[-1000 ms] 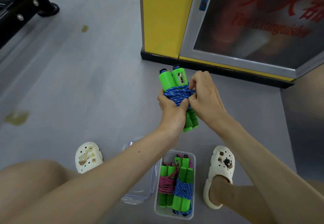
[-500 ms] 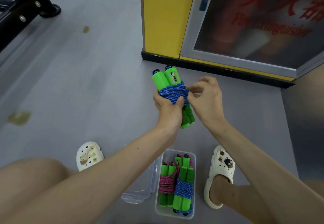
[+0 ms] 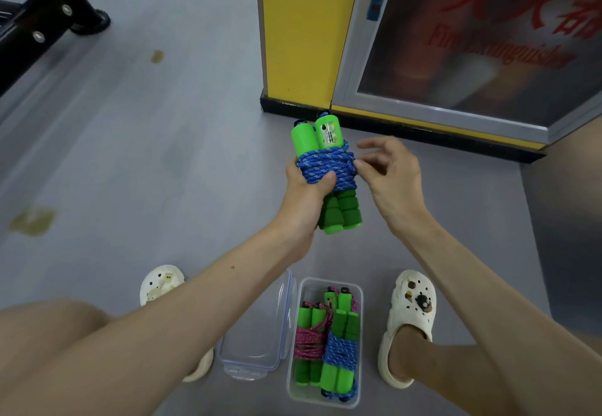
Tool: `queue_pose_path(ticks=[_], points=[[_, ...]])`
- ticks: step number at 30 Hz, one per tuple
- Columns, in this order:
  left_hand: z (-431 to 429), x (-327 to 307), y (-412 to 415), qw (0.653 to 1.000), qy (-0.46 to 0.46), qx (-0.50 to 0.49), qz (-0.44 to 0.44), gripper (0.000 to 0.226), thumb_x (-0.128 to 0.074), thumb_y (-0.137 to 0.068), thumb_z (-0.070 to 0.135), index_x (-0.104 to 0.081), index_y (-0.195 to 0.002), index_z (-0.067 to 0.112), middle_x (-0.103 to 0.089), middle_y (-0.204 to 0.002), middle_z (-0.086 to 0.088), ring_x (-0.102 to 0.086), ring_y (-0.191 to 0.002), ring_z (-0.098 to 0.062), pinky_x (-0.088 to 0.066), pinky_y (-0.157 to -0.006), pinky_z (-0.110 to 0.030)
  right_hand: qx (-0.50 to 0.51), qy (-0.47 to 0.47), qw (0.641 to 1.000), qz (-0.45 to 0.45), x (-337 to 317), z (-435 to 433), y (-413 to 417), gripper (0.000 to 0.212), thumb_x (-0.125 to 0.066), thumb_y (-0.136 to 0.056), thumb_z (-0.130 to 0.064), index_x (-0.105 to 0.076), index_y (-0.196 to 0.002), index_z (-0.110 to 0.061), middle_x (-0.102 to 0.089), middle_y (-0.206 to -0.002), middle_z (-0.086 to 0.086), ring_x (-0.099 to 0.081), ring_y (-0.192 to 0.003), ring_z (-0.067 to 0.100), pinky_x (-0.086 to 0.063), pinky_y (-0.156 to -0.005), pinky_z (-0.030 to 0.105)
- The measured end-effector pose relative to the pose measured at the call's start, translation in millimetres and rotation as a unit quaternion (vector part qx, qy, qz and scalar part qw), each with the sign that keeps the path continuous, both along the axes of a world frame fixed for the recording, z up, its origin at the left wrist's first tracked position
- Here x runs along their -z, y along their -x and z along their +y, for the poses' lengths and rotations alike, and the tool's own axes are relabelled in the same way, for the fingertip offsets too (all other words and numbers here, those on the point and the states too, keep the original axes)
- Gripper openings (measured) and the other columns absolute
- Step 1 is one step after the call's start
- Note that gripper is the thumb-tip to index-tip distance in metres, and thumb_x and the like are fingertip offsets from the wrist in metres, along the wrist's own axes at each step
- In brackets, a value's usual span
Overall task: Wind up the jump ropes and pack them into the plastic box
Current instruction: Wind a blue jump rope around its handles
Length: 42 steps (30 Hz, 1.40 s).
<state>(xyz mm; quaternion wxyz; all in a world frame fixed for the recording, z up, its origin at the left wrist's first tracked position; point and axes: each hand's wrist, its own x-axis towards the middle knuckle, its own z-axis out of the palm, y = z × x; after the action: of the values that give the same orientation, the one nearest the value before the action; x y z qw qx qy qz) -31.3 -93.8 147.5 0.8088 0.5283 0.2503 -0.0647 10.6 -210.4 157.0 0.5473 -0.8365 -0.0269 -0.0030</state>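
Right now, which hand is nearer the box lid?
Left. The left hand grips the wound rope up beyond the lid; the right hand sits farther right, touching the rope.

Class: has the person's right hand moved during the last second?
Yes. The right hand has shifted slightly right, away from the yellow pillar, its fingers mostly lifted off the blue jump rope wound round green handles.

A blue, white-flecked braided cord (image 3: 325,168) is wound on bright green plastic handles (image 3: 304,137), while a pink-flecked cord bundle (image 3: 308,340) and a blue-flecked cord bundle (image 3: 340,352) are seen in a clear plastic box (image 3: 329,280).
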Motion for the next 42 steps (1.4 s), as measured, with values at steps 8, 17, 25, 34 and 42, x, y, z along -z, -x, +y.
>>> queue_pose_path(ticks=[8,17,25,34,42], points=[[17,-2,2,1.000,0.000,0.003,-0.007,0.038,-0.051,-0.094,0.002,-0.045,-0.126,0.022,-0.064,-0.120,-0.010,-0.065,-0.104,-0.030,-0.055,-0.075,-0.038,-0.022,-0.062,0.997,0.035,1,0,5,0.019,-0.067,-0.081,0.003,-0.061,-0.093,-0.011,-0.068,-0.082,0.000,-0.065,-0.078,0.005,-0.054,-0.076,0.022],[26,2,1,0.999,0.032,-0.007,0.013,0.040,-0.052,-0.094,0.004,-0.049,-0.132,0.016,-0.066,-0.119,-0.011,-0.067,-0.097,-0.028,-0.055,-0.067,-0.033,-0.093,0.027,0.995,-0.029,1,0,6,0.021,-0.067,-0.081,0.002,-0.062,-0.086,-0.017,-0.066,-0.085,-0.004,-0.061,-0.080,0.010,-0.051,-0.076,0.023],[20,7,3,1.000,-0.008,0.007,0.006,0.038,-0.052,-0.094,0.003,-0.048,-0.130,0.016,-0.067,-0.113,-0.010,-0.067,-0.093,-0.025,-0.056,-0.073,-0.038,-0.069,0.170,0.976,-0.119,10,7,15,0.007,-0.068,-0.084,-0.012,-0.064,-0.082,-0.007,-0.055,-0.087,-0.001,-0.046,-0.081,0.008,-0.037,-0.072,0.008],[15,18,9,0.992,-0.121,0.016,0.013,0.039,-0.055,-0.092,0.004,-0.045,-0.126,0.021,-0.063,-0.106,-0.002,-0.063,-0.104,-0.026,-0.051,-0.093,-0.045,-0.086,0.142,0.986,-0.024,18,4,26,0.007,-0.058,-0.092,-0.015,-0.055,-0.086,-0.015,-0.049,-0.095,-0.001,-0.043,-0.091,0.009,-0.035,-0.070,0.008],[18,24,27,0.989,-0.116,0.081,0.034,0.047,-0.057,-0.093,0.006,-0.040,-0.135,0.019,-0.061,-0.121,-0.009,-0.063,-0.107,-0.026,-0.050,-0.095,-0.046,0.040,-0.081,0.976,0.198,15,-5,35,0.036,-0.078,-0.076,-0.014,-0.053,-0.101,-0.010,-0.066,-0.084,0.011,-0.062,-0.073,0.018,-0.055,-0.072,0.031]])
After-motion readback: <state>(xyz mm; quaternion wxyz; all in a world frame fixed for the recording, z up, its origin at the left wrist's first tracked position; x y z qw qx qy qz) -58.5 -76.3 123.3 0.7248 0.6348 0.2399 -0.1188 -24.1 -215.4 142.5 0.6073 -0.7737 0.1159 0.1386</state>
